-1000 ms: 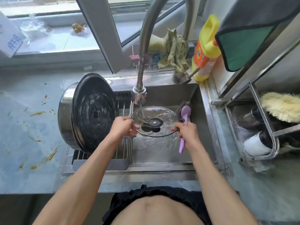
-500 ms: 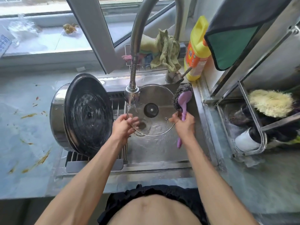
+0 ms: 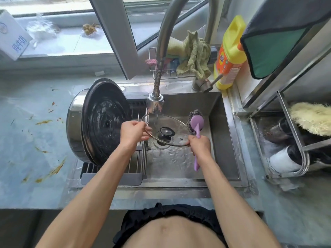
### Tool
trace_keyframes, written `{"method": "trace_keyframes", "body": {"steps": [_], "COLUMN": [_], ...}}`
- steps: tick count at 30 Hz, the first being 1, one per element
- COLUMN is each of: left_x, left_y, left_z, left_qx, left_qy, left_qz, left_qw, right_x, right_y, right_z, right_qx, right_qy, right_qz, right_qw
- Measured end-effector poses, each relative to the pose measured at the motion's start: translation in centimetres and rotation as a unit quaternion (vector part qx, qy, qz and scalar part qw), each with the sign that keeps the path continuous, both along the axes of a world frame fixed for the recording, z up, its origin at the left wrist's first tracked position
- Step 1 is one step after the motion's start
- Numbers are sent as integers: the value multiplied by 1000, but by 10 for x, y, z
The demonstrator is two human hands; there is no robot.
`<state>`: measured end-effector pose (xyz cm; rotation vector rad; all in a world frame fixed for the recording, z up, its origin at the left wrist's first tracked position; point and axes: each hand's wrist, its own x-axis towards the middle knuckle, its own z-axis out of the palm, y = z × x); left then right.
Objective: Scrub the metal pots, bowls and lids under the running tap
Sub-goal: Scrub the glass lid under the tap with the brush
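Glass lid (image 3: 166,130) with its black knob sits tilted over the sink (image 3: 225,140) just under the tap head (image 3: 155,102), its left rim pinched by the left hand (image 3: 133,130) while the right hand (image 3: 199,144) touches its right rim, fingers curled round a purple scrub brush (image 3: 196,126).

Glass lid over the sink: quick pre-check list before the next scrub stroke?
1. Round glass lid with black knob held at two edges: ok, left hand grips the left rim, right hand the right.
2. Purple-handled wire scrub brush in hand: ok, in the right hand, head up beside the lid.
3. Lid under the steel tap head: ok.
4. Water running: cannot tell.
5. Lid over the steel sink basin: ok.
6. Big steel pot with dark lid stable: cannot tell, tilted on the rack.
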<state>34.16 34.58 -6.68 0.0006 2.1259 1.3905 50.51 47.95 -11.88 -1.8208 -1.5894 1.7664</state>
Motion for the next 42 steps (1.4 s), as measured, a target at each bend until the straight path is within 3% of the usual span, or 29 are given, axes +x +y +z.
{"method": "trace_keyframes", "body": {"steps": [8,14,20,26,30,34,38,42], "left_x": [18,25,17,14,10,-3,-13,0], "left_y": [19,14,-9,-18,-13,-1,7,1], "left_z": [-46,-47,-25,31,46,33,9,-10], "left_qx": [-47,105,187,103,73,7,-32,-63], "left_qy": [-172,-264,-185,-22,39,48,-37,-103], "left_qz": [-49,14,47,-53,-55,-49,-49,-103], "left_qw": [983,959,964,993,995,998,998,987], "right_x": [3,8,6,-2,-10,-12,-5,4], "right_y": [25,22,18,6,-1,1,13,24], "right_z": [42,35,-2,-16,-15,-7,7,26], "right_qx": [211,244,114,-43,-132,-116,-41,62], "right_qy": [18,72,72,60,57,55,59,53], "right_qz": [5,13,-42,-3,5,-38,-101,-62], "right_qw": [977,967,990,997,990,991,992,995]}}
